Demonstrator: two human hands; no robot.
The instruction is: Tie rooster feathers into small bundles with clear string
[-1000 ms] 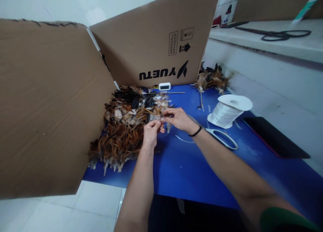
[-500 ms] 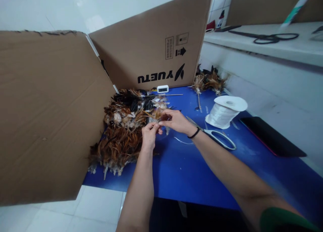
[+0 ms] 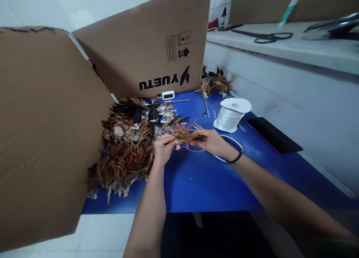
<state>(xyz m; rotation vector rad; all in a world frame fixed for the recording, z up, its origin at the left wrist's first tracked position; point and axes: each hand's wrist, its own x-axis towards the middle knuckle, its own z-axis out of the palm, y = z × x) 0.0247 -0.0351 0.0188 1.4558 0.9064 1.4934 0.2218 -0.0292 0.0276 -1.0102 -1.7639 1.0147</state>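
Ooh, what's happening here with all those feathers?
A person is holding a small bunch of brown feathers between the left hand and the right hand, above a blue table. The bunch looks a bit blurry. A big feather pile lies by the left hand, and a white spool stands beyond the right hand.
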